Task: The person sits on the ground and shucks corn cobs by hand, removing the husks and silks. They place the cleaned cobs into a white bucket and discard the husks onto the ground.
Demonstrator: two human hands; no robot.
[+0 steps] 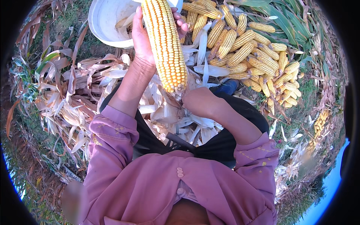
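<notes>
My left hand [144,42] is closed round a husked ear of yellow corn [166,47], its fingers showing on the far side. The ear's lower end, pale and blunt, points towards my body. Right beside that end my right hand [198,102] is curled, knuckles up, over dry husks [163,108]; its fingertips are hidden, so what it grips cannot be told. To the right of the held ear lies a large pile of husked corn ears [242,53]. Behind my left hand is a white plastic tub [105,22] with some husk pieces inside.
Dry corn husks and stalks [70,109] cover the ground at left and between my legs. Green corn leaves [284,22] lie beyond the pile. A blue shoe [229,86] shows by the pile's near edge. More corn ears [320,123] lie at the far right.
</notes>
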